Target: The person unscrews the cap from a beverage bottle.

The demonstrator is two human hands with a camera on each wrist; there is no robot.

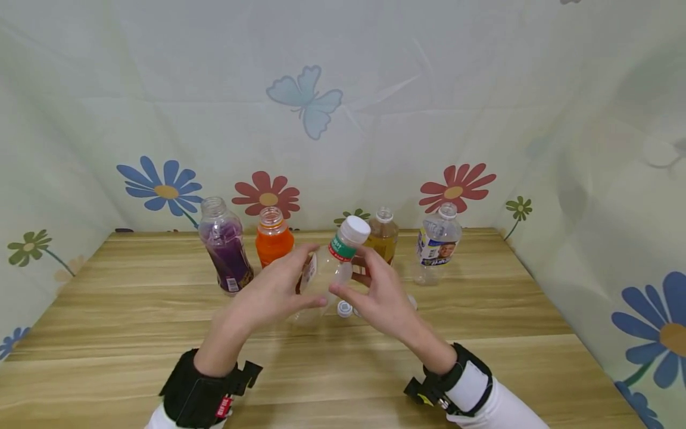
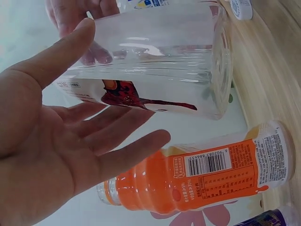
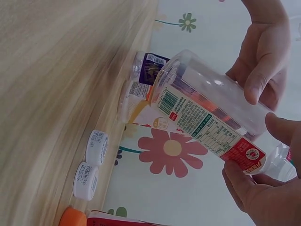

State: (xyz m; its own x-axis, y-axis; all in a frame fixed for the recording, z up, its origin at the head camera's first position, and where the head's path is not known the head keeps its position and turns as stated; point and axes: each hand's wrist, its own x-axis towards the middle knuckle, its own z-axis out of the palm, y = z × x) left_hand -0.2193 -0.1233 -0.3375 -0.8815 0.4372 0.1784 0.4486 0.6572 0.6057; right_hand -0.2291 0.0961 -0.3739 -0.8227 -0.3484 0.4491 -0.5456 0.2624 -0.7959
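Observation:
A clear plastic bottle [image 1: 326,271] with a white cap [image 1: 355,229] and a green-and-red neck band is held tilted above the table, its top leaning right. My left hand [image 1: 270,292] grips the body, thumb on the near side and fingers behind, as the left wrist view shows. Higher up, near the neck, my right hand [image 1: 383,295] holds it between thumb and fingers. In the right wrist view the bottle [image 3: 202,110] shows a printed label with a barcode, and its base points away from the right hand [image 3: 270,193].
Behind stand uncapped bottles: a purple one [image 1: 226,250], an orange one [image 1: 273,241], an amber one [image 1: 383,237] and a clear one with a blue-white label [image 1: 439,245]. White caps [image 3: 96,147] and an orange cap [image 3: 73,218] lie on the wooden table [image 1: 482,333]. A flowered curtain [image 1: 375,143] hangs behind.

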